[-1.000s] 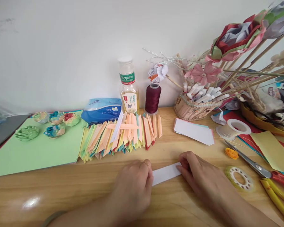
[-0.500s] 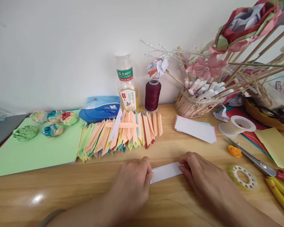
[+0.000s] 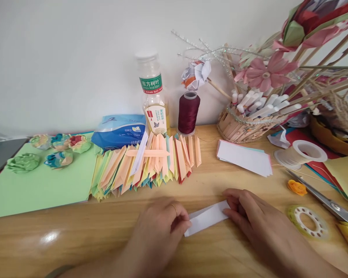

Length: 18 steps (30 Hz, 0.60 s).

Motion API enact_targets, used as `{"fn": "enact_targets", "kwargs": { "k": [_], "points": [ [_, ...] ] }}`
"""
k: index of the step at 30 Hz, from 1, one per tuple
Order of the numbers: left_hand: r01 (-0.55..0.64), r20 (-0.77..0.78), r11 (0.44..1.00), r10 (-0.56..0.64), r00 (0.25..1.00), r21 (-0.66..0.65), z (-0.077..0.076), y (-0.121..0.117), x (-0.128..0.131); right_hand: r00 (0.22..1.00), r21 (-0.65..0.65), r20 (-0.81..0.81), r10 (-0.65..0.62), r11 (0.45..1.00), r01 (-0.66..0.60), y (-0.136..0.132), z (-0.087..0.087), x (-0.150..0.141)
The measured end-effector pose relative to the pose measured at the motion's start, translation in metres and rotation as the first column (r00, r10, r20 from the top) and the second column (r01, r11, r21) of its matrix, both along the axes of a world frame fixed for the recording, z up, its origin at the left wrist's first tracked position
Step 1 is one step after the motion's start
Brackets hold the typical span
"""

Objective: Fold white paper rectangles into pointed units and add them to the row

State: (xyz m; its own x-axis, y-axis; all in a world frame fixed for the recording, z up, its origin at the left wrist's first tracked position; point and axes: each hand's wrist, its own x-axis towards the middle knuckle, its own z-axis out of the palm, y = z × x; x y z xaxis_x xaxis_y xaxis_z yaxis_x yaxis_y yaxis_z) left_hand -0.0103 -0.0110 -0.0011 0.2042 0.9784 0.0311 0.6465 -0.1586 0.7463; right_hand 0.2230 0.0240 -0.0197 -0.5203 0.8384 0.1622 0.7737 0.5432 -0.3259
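Note:
A white paper strip [image 3: 207, 219], folded lengthwise, lies between my hands just over the wooden table. My left hand [image 3: 162, 222] pinches its left end with thumb and forefinger; a ring shows on one finger. At the other end, my right hand [image 3: 246, 212] grips the strip's corner between thumb and fingertips. The fold stands slightly apart along the upper edge near the left. Behind the hands is a long row of folded paper strips [image 3: 147, 162] in peach, yellow, green and other colours. To the right of that row lies a stack of flat paper slips [image 3: 243, 156], white on top.
Scissors [image 3: 321, 195], a tape roll [image 3: 309, 222], an orange flower [image 3: 297, 187] and a white spool [image 3: 300, 154] lie right. Behind stand a bottle [image 3: 153, 96], maroon thread [image 3: 188, 114], a tissue pack [image 3: 118, 131] and a marker basket [image 3: 243, 127]. Paper flowers rest on green paper [image 3: 52, 189].
The camera view has shifted a little, so objects on the right sit further right. My left thumb and forefinger have loosened from a tight fist shape, and the strip's fold now parts slightly.

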Motion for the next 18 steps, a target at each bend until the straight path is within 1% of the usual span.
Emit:
{"fn": "enact_targets", "kwargs": {
  "k": [3, 6, 7, 9, 11, 13, 15, 18],
  "points": [
    [-0.008, 0.012, 0.999, 0.007, 1.000, 0.042, -0.001, -0.003, 0.000, 1.000, 0.000, 0.003, 0.011, 1.000, -0.011, 0.001, 0.000, 0.000],
    [-0.030, -0.023, 1.000, 0.030, 0.999, 0.007, -0.004, -0.005, 0.001, 1.000, 0.041, 0.005, 0.017, 0.999, -0.017, 0.000, 0.001, -0.001],
    [-0.033, -0.033, 0.999, 0.032, 0.999, -0.019, -0.003, -0.006, 0.001, 1.000, 0.058, 0.004, 0.019, 0.998, -0.020, 0.000, 0.001, -0.002],
    [-0.041, -0.059, 0.992, 0.034, 0.998, -0.123, 0.000, -0.005, 0.002, 1.000, 0.080, 0.003, 0.029, 0.996, -0.029, 0.000, 0.001, -0.004],
    [-0.053, -0.097, 0.962, 0.028, 0.995, -0.266, 0.006, -0.003, 0.004, 0.999, 0.097, 0.004, 0.034, 0.995, -0.034, -0.001, 0.001, -0.004],
    [-0.059, -0.134, 0.929, 0.010, 0.991, -0.366, 0.011, 0.000, 0.006, 0.999, 0.111, 0.004, 0.044, 0.993, -0.045, -0.001, 0.001, -0.005],
    [-0.049, -0.154, 0.920, -0.013, 0.988, -0.390, 0.014, 0.002, 0.007, 0.999, 0.110, 0.003, 0.054, 0.992, -0.054, -0.001, 0.002, -0.005],
    [-0.033, -0.162, 0.918, -0.034, 0.986, -0.394, 0.014, 0.003, 0.008, 0.999, 0.101, 0.010, 0.053, 0.993, -0.053, 0.000, 0.004, -0.007]
  ]
}}
